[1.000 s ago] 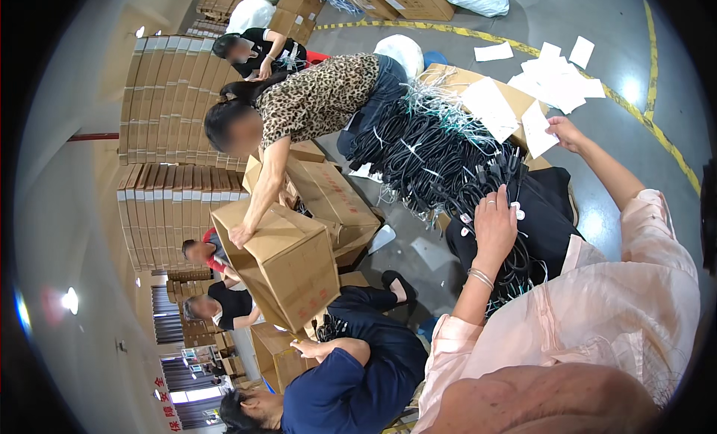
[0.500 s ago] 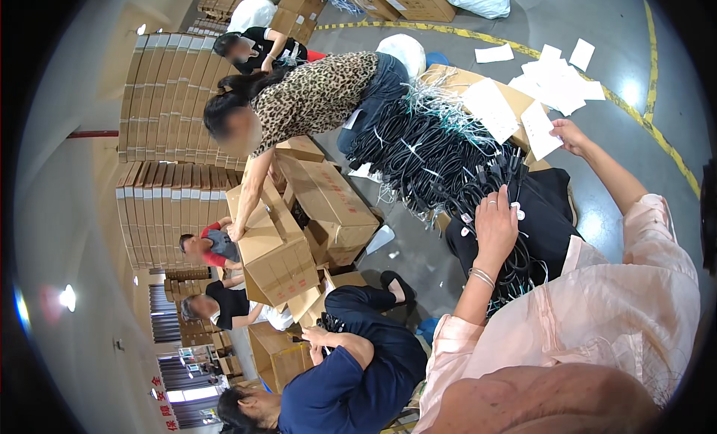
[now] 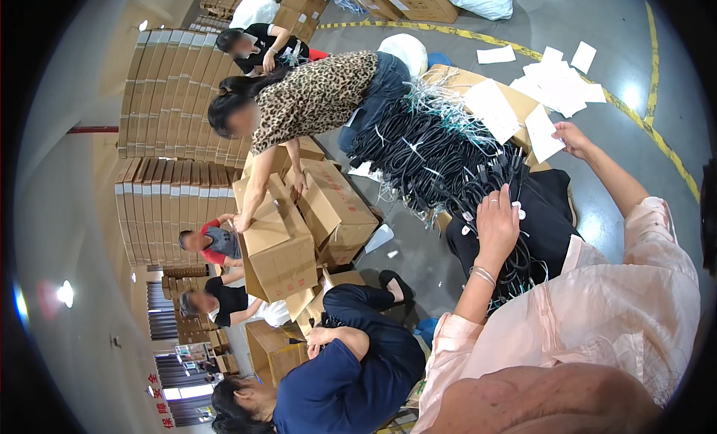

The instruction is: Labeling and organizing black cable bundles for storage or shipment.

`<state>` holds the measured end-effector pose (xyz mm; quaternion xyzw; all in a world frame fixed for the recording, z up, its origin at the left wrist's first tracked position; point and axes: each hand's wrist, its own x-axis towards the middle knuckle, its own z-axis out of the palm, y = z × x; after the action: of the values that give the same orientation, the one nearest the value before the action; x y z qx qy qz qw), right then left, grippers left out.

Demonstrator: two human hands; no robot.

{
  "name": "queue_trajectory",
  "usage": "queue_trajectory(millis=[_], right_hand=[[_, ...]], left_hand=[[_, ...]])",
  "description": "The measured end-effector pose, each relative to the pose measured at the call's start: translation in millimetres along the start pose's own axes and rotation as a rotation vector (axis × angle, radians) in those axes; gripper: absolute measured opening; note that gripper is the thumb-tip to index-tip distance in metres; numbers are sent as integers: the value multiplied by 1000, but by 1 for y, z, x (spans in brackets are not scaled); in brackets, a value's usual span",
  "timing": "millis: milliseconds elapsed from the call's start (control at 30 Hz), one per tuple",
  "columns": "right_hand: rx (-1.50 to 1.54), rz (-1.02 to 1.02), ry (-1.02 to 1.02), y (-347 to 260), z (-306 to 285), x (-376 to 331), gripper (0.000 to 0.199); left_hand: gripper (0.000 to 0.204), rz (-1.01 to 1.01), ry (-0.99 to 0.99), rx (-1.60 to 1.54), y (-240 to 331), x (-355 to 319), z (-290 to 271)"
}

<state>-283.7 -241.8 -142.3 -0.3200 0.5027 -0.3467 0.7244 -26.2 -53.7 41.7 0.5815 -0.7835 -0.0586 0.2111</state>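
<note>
My left hand [image 3: 498, 225] grips a bundle of black power cords [image 3: 517, 268] above the dark cloth [image 3: 549, 202] on my lap. Small pale tags [image 3: 517, 208] show by its fingertips. A thin white sheet [image 3: 543, 133] is pinched at its edge by my right hand [image 3: 572, 138], out to the right. Just beyond my hands lies a large heap of coiled black power cords [image 3: 422, 143], bound with pale ties, with plugs [image 3: 497, 169] at its near end. Another white paper [image 3: 491, 110] rests on the cardboard [image 3: 455, 79] beside the heap.
White sheets [image 3: 556, 87] lie scattered on the grey floor near a yellow line [image 3: 638, 116]. Left of me, co-workers handle open cartons [image 3: 280, 262]; a person in dark blue [image 3: 336, 378] sits close by. Tall stacks of flat cartons [image 3: 168, 94] stand farther left.
My hands stay almost still, the sheet shifting very slightly. The co-worker in the spotted top has moved an arm lower over the cartons, whose flaps now sit differently.
</note>
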Motion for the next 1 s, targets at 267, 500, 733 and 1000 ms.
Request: queue_trajectory(millis=[267, 500, 733, 1000], right_hand=[[38, -39, -33, -19, 19, -6, 17], [110, -85, -105, -30, 35, -13, 16], [131, -114, -137, -41, 53, -25, 18], [88, -338, -210, -71, 86, -66, 25]], left_hand=[[43, -5, -9, 6, -1, -2, 0], [43, -6, -3, 0, -1, -2, 3], [42, -25, -3, -3, -1, -1, 1], [38, -32, -10, -61, 0, 1, -1]])
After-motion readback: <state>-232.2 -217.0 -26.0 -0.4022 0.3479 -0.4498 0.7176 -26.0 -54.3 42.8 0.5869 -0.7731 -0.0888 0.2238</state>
